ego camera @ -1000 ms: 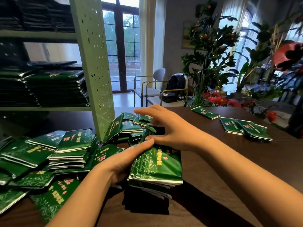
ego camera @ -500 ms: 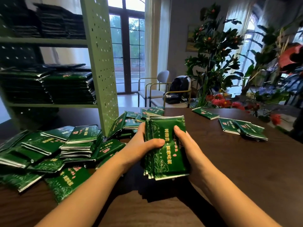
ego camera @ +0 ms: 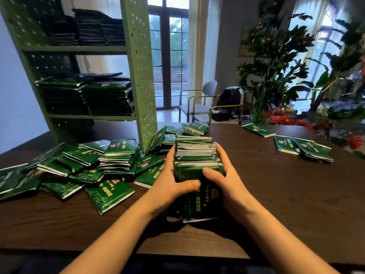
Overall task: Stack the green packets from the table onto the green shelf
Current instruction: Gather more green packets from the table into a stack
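A thick bundle of green packets (ego camera: 197, 155) stands on edge at the middle of the dark table (ego camera: 276, 194). My left hand (ego camera: 173, 180) grips its left side and my right hand (ego camera: 227, 175) grips its right side, both thumbs across the near face. Loose green packets (ego camera: 110, 192) lie scattered and piled to the left. The green shelf (ego camera: 141, 76) stands at the back left, its lower board (ego camera: 90, 117) and upper board holding packet stacks (ego camera: 107, 99).
More packets lie behind the bundle (ego camera: 197, 127) and at the right of the table (ego camera: 304, 147), with one further back (ego camera: 257, 129). Chairs (ego camera: 201, 103) with a dark bag (ego camera: 229, 103) and leafy plants with red flowers (ego camera: 276, 76) stand beyond the table's far edge.
The bundle has gone from lying flat under both hands, to tilted up off the table, to standing on edge in a grip from both sides. The view has swung left toward the shelf.
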`<state>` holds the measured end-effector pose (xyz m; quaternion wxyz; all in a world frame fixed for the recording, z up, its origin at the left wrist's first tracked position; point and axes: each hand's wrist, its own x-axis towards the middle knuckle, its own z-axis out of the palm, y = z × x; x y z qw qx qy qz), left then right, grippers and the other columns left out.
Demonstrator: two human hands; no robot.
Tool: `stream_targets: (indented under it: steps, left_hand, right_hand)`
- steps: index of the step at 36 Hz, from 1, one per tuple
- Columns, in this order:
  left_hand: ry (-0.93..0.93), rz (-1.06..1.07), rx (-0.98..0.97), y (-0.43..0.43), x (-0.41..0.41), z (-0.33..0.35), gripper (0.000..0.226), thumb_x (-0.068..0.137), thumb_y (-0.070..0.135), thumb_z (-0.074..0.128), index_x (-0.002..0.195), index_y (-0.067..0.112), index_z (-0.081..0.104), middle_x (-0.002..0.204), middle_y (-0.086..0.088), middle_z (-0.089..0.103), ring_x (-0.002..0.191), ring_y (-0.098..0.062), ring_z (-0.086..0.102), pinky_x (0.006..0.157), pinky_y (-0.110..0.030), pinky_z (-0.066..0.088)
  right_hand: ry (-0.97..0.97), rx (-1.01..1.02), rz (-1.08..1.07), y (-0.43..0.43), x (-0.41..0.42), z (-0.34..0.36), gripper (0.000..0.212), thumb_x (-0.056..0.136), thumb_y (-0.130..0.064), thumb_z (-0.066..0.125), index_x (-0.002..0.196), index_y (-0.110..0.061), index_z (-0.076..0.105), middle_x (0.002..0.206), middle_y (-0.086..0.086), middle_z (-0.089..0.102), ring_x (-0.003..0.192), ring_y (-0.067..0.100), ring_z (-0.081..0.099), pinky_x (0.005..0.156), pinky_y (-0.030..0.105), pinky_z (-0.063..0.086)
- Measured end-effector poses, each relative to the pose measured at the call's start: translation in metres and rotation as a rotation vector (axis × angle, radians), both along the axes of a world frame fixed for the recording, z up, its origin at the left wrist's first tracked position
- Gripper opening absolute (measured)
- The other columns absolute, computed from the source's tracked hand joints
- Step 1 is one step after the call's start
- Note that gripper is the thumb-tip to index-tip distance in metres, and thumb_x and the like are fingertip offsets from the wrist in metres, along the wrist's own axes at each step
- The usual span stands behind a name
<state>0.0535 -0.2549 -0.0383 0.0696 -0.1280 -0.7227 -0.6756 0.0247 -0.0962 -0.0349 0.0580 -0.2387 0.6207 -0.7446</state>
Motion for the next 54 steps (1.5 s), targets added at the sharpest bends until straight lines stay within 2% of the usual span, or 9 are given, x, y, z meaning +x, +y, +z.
stream_targets:
  steps: [4, 13, 20, 24, 27, 32, 40, 48, 54]
  left_hand:
    - [0.023, 0.025, 0.088, 0.012, 0.003, -0.007, 0.114, 0.049, 0.032, 0.080, 0.146, 0.026, 0.021, 0.134, 0.002, 0.058, 0.118, -0.008, 0.060, 0.092, -0.021, 0.051]
    - [0.041, 0.085, 0.169, 0.022, 0.007, -0.015, 0.105, 0.051, 0.026, 0.079, 0.143, 0.018, 0.029, 0.119, 0.006, 0.066, 0.112, -0.007, 0.063, 0.087, -0.018, 0.050]
    - [0.053, 0.099, 0.142, 0.019, 0.007, -0.017, 0.105, 0.052, 0.031, 0.078, 0.143, 0.006, 0.034, 0.125, -0.002, 0.063, 0.111, -0.007, 0.064, 0.086, -0.017, 0.050]
    - [0.062, 0.084, 0.168, 0.022, 0.010, -0.015, 0.109, 0.051, 0.030, 0.078, 0.146, 0.015, 0.027, 0.124, 0.007, 0.062, 0.109, 0.000, 0.064, 0.083, -0.015, 0.050]
    - [0.076, 0.085, 0.178, 0.023, 0.010, -0.014, 0.106, 0.051, 0.031, 0.077, 0.144, 0.020, 0.027, 0.119, 0.014, 0.064, 0.109, 0.002, 0.063, 0.084, -0.014, 0.050]
    - [0.062, 0.085, 0.188, 0.022, 0.010, -0.015, 0.098, 0.053, 0.029, 0.078, 0.139, 0.025, 0.031, 0.118, 0.013, 0.067, 0.112, -0.002, 0.063, 0.084, -0.016, 0.050]
    - [0.017, 0.079, 0.223, 0.026, 0.010, -0.022, 0.093, 0.063, 0.002, 0.072, 0.146, 0.004, 0.029, 0.117, 0.004, 0.067, 0.104, -0.005, 0.067, 0.080, -0.015, 0.051]
    - [-0.035, 0.074, 0.266, 0.028, 0.008, -0.022, 0.088, 0.047, 0.028, 0.080, 0.127, 0.021, 0.044, 0.103, 0.009, 0.074, 0.100, -0.008, 0.069, 0.079, -0.019, 0.053]
    - [-0.066, 0.072, 0.284, 0.027, 0.009, -0.017, 0.084, 0.045, 0.030, 0.079, 0.121, 0.027, 0.043, 0.103, 0.004, 0.072, 0.096, -0.008, 0.070, 0.076, -0.020, 0.054]
  right_hand:
    - [-0.037, -0.109, -0.007, 0.000, 0.005, 0.002, 0.123, 0.039, -0.056, 0.085, 0.146, -0.029, 0.030, 0.143, 0.001, 0.048, 0.124, 0.017, 0.054, 0.104, 0.040, 0.043]
    - [-0.027, -0.260, -0.067, -0.015, 0.023, 0.008, 0.082, 0.071, -0.063, 0.065, 0.130, -0.008, 0.052, 0.128, 0.021, 0.057, 0.121, 0.038, 0.053, 0.103, 0.051, 0.043]
    - [-0.148, -0.316, -0.184, -0.013, 0.020, 0.017, 0.072, 0.073, -0.061, 0.057, 0.135, -0.024, 0.050, 0.141, 0.003, 0.050, 0.130, 0.019, 0.046, 0.112, 0.045, 0.033]
    - [-0.098, -0.277, -0.130, -0.012, 0.015, 0.027, 0.053, 0.076, -0.056, 0.042, 0.116, -0.026, 0.058, 0.117, -0.005, 0.064, 0.113, 0.013, 0.058, 0.101, 0.033, 0.043]
    - [-0.069, -0.216, -0.126, -0.011, 0.013, 0.031, 0.061, 0.086, -0.059, 0.040, 0.133, -0.023, 0.050, 0.132, -0.001, 0.057, 0.125, 0.016, 0.052, 0.111, 0.041, 0.035]
    - [0.000, -0.115, -0.155, -0.015, 0.016, 0.028, 0.063, 0.081, -0.063, 0.038, 0.123, -0.021, 0.059, 0.123, 0.008, 0.063, 0.117, 0.024, 0.058, 0.107, 0.052, 0.038]
    - [0.050, -0.125, -0.202, -0.020, 0.017, 0.018, 0.043, 0.080, -0.054, 0.040, 0.120, -0.042, 0.051, 0.135, -0.002, 0.055, 0.126, 0.014, 0.050, 0.111, 0.045, 0.034]
    - [-0.032, -0.206, -0.214, -0.024, 0.017, 0.005, 0.064, 0.078, -0.062, 0.043, 0.121, -0.017, 0.061, 0.122, 0.017, 0.062, 0.119, 0.035, 0.055, 0.105, 0.057, 0.037]
    - [-0.135, -0.176, -0.190, -0.024, 0.014, 0.003, 0.074, 0.075, -0.066, 0.044, 0.126, -0.015, 0.058, 0.122, 0.014, 0.064, 0.117, 0.031, 0.058, 0.105, 0.054, 0.039]
